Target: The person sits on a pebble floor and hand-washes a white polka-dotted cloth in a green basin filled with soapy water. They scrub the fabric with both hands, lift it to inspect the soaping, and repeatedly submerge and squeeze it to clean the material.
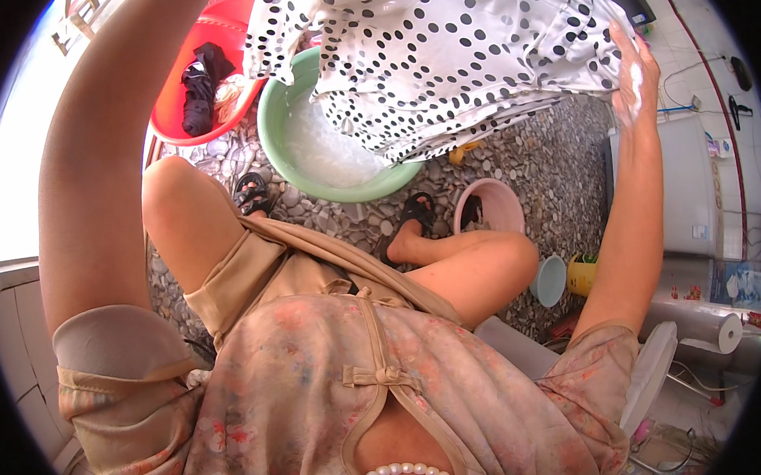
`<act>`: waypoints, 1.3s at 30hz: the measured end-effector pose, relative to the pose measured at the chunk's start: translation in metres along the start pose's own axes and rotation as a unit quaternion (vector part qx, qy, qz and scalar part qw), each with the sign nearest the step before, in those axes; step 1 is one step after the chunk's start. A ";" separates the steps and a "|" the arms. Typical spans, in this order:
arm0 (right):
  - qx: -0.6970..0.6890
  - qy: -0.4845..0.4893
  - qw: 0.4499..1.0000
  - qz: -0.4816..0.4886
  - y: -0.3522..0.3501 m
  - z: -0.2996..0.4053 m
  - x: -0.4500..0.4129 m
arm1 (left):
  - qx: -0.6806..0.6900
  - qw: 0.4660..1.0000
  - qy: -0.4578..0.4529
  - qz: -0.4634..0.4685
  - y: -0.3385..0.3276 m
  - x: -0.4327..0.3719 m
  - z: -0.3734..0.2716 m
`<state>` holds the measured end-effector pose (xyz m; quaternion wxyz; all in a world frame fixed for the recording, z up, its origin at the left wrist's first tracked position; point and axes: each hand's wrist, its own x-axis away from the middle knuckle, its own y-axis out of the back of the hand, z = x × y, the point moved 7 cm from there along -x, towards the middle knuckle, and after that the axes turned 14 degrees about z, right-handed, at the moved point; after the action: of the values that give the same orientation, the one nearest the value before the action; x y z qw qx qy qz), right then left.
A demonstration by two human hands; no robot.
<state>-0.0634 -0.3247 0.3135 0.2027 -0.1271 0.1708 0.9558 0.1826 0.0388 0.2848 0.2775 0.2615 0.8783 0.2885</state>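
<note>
A white garment with black polka dots (pixel 435 47) is spread out in the air at the top of the head view. My right hand (pixel 635 72), with white foam on its back, grips the garment's right edge. My left hand is out of view beyond the top edge; only that arm shows. Below the cloth stands a green plastic basin (pixel 352 190) holding cloudy, sudsy water (pixel 327 147). The garment's lower edge hangs over the basin and hides part of it. Whether the cloth touches the water I cannot tell.
A red basin (pixel 170 113) at the upper left holds dark cloth (pixel 199 95) and pale cloth (pixel 230 96). A pink basin (pixel 504 202), a light blue bowl (pixel 549 281) and a yellow container (pixel 579 275) lie to the right on the pebble-patterned floor (pixel 550 157).
</note>
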 end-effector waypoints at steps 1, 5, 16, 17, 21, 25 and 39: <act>-0.030 0.008 1.000 -0.002 -0.007 -0.003 -0.004 | 0.032 0.999 0.014 -0.022 0.001 0.000 0.006; -0.099 0.021 0.995 0.010 -0.027 0.003 -0.009 | 0.211 0.968 0.133 -0.030 -0.035 0.011 -0.009; -0.250 0.060 0.951 0.175 -0.203 -0.020 -0.022 | 0.318 0.900 -0.003 0.297 -0.142 0.046 -0.066; -0.229 0.055 0.958 0.161 -0.207 -0.021 -0.020 | 0.248 0.930 0.026 0.268 -0.137 0.050 -0.066; -0.168 0.081 0.959 0.213 -0.225 -0.016 -0.020 | 0.222 0.938 -0.018 0.265 -0.150 0.048 -0.057; -0.006 0.087 0.973 0.213 -0.218 -0.024 -0.022 | 0.154 0.959 -0.011 0.236 -0.163 0.039 -0.055; 0.058 -0.120 0.963 0.234 -0.193 -0.174 0.077 | 0.511 0.836 -0.049 0.193 -0.138 0.019 -0.001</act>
<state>-0.0182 -0.1978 0.0784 -0.0004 0.0435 0.2252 0.9733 0.1272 -0.0462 0.1897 0.0858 0.5438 0.8178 -0.1675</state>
